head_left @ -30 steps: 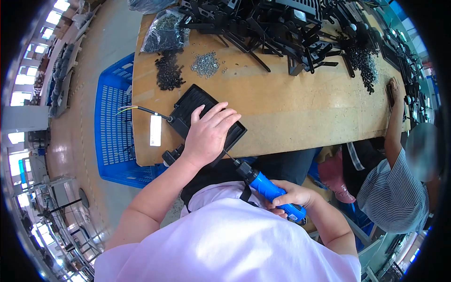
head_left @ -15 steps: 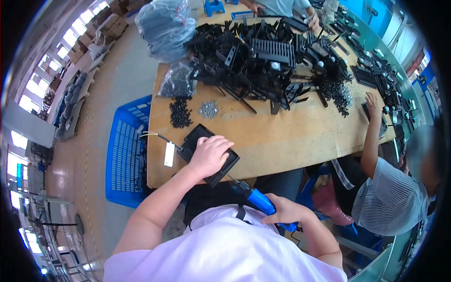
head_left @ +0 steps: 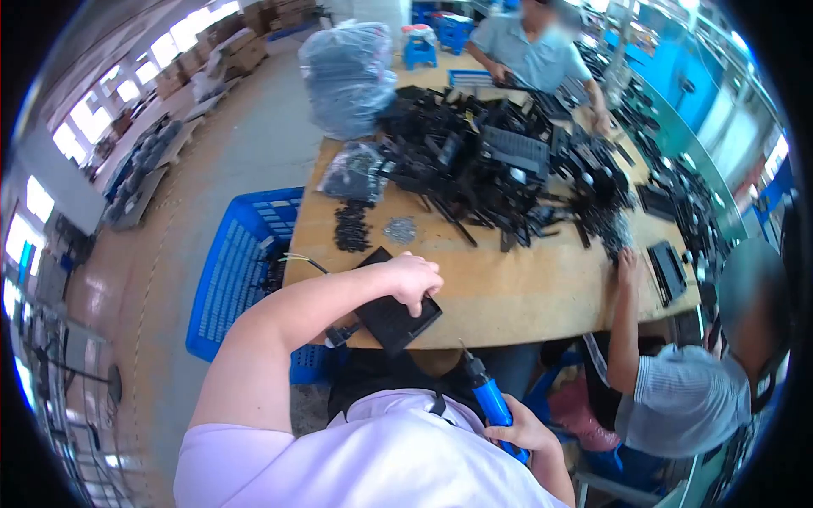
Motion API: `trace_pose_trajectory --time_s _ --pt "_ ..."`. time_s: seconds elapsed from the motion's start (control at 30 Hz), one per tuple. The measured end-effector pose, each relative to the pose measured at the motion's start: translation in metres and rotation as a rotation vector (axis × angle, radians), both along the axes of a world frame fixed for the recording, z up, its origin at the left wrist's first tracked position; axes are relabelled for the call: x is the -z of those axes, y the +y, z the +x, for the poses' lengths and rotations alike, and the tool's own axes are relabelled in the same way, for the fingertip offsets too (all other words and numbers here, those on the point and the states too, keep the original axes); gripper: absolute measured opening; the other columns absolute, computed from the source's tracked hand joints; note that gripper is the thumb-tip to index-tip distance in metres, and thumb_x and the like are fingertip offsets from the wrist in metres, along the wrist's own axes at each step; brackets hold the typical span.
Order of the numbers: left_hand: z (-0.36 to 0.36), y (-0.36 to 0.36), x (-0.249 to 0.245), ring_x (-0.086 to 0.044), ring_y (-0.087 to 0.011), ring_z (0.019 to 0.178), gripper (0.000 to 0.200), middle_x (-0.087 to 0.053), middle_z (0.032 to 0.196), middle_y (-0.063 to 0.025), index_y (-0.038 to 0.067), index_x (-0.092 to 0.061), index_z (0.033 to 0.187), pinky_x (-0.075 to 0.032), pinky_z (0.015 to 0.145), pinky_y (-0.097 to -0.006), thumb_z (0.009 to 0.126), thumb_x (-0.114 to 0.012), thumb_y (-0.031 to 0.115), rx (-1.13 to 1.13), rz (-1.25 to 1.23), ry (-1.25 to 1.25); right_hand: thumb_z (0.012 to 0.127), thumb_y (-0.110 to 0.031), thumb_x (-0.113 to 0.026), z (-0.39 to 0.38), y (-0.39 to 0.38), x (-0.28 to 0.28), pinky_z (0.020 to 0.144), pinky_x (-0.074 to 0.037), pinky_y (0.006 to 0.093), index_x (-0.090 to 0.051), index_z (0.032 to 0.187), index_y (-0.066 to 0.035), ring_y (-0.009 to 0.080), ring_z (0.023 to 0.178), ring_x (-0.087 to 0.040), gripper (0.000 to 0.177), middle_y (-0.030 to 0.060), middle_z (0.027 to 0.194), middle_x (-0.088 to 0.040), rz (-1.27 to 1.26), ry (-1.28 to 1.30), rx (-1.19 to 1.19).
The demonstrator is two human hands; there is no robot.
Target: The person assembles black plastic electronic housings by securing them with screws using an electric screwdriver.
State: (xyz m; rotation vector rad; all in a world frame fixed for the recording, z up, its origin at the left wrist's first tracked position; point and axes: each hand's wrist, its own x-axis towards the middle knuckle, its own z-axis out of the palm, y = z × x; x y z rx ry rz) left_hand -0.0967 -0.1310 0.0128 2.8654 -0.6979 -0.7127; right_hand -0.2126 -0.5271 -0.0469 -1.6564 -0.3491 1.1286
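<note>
My left hand point(head_left: 413, 281) is over a black rectangular housing point(head_left: 391, 324) at the table's near edge. Its fingers bend over the far right edge and one digit presses on the face, so it grips the housing. A cable with bare yellowish wire ends point(head_left: 305, 261) comes out past my forearm, and a small dark fitting with a white end point(head_left: 340, 335) shows below it. In my right hand point(head_left: 527, 426) is a blue electric screwdriver point(head_left: 491, 401), held in front of my body. Its bit points up toward the table edge, apart from the housing.
Black screws point(head_left: 351, 226) and silver screws point(head_left: 399, 229) lie in piles on the wooden table point(head_left: 500, 292). Behind them is a heap of black parts point(head_left: 474, 161). A blue basket point(head_left: 222, 300) stands left. Co-workers sit at the right point(head_left: 677, 398) and far side point(head_left: 533, 51).
My left hand has shifted from lying across the housing to its far right edge. The screwdriver has swung away from the housing and points more upward. The co-worker's hand at right has moved toward the screw pile.
</note>
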Motion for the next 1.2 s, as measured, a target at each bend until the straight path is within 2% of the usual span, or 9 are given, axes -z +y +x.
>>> trace_pose_trajectory --time_s 0.13,0.43,0.5,0.6,0.67,0.77,0.83,1.0,1.2 --pt "-0.017 0.027 -0.015 -0.067 -0.0337 0.088 0.045 -0.069 0.09 -0.0106 0.009 -0.062 0.097 -0.051 0.073 -0.0449 0.065 -0.087 0.029 -0.117 -0.249 -0.021 0.08 -0.003 -0.08 0.01 0.004 -0.022 0.062 -0.055 0.0335 -0.041 0.136 0.001 0.0178 0.069 -0.065 0.068 0.0096 0.088 -0.063 0.077 0.175 0.148" --pt "-0.131 0.14 -0.016 -0.066 -0.0215 0.106 0.034 -0.071 0.114 -0.0125 0.003 -0.068 0.124 -0.051 0.093 -0.0359 0.097 -0.069 0.024 -0.809 -1.017 -0.396 0.088 -0.015 -0.072 0.036 0.04 -0.059 0.049 -0.046 0.0238 -0.052 0.13 -0.008 0.0131 0.056 -0.056 0.047 0.0034 0.075 -0.06 0.018 0.013 0.316" --pt "-0.182 0.161 -0.031 -0.063 -0.0178 0.106 0.032 -0.07 0.115 -0.009 0.003 -0.068 0.124 -0.049 0.095 -0.0346 0.098 -0.066 0.023 -1.179 -1.155 -0.562 0.088 -0.015 -0.073 0.033 0.061 -0.081 0.05 -0.045 0.0253 -0.054 0.129 -0.006 0.0128 0.058 -0.055 0.046 0.0034 0.078 -0.06 -0.048 0.009 0.368" --pt "-0.226 0.234 0.034 -0.064 -0.0174 0.1 0.027 -0.069 0.108 -0.0076 0.002 -0.066 0.115 -0.05 0.09 -0.0328 0.1 -0.06 0.023 -1.482 -1.497 -1.025 0.088 -0.016 -0.074 0.028 0.085 -0.092 0.051 -0.044 0.0271 -0.053 0.13 -0.006 0.0133 0.059 -0.055 0.048 0.0039 0.08 -0.06 0.008 -0.013 0.434" --pt "-0.262 0.285 0.072 -0.052 -0.0126 0.056 0.027 -0.057 0.077 -0.0008 0.007 -0.066 0.106 -0.042 0.045 -0.03 0.098 -0.06 0.032 -1.866 -1.667 -1.083 0.089 -0.017 -0.074 0.022 0.097 -0.097 0.053 -0.045 0.0279 -0.053 0.132 -0.005 0.0139 0.061 -0.055 0.049 0.0047 0.083 -0.06 -0.003 -0.027 0.452" --pt "-0.303 0.35 0.177 -0.056 -0.0147 0.053 0.028 -0.061 0.079 -0.0035 0.007 -0.065 0.112 -0.039 0.038 -0.0303 0.1 -0.055 0.03 -2.027 -1.825 -1.307 0.089 -0.018 -0.074 0.017 0.105 -0.097 0.054 -0.046 0.0269 -0.052 0.135 -0.005 0.0137 0.063 -0.056 0.052 0.0043 0.085 -0.061 0.016 0.002 0.423" --pt "-0.311 0.365 0.232 -0.069 -0.0286 0.1 0.036 -0.068 0.117 -0.0138 0.006 -0.062 0.126 -0.059 0.073 -0.0448 0.098 -0.055 0.026 -2.349 -1.978 -1.522 0.089 -0.02 -0.074 0.023 0.102 -0.088 0.054 -0.046 0.0261 -0.052 0.138 -0.005 0.0135 0.063 -0.056 0.055 0.0038 0.086 -0.061 -0.02 0.024 0.363" --pt "-0.329 0.331 0.314 -0.067 -0.0322 0.106 0.043 -0.065 0.123 -0.0144 0.006 -0.059 0.132 -0.059 0.084 -0.0479 0.096 -0.059 0.03 -2.91 -1.976 -1.356 0.089 -0.021 -0.075 0.017 0.11 -0.086 0.06 -0.049 0.027 -0.051 0.139 -0.005 0.0144 0.071 -0.06 0.057 0.005 0.092 -0.063 -0.071 0.033 0.367" --pt "-0.349 0.316 0.398 -0.065 -0.0352 0.109 0.048 -0.064 0.123 -0.0153 0.005 -0.056 0.133 -0.058 0.088 -0.049 0.096 -0.062 0.034 -2.709 -2.234 -1.479 0.087 -0.019 -0.076 0.009 0.099 -0.075 0.062 -0.053 0.031 -0.048 0.135 -0.004 0.0175 0.074 -0.064 0.057 0.0079 0.096 -0.064 -0.066 0.063 0.478"
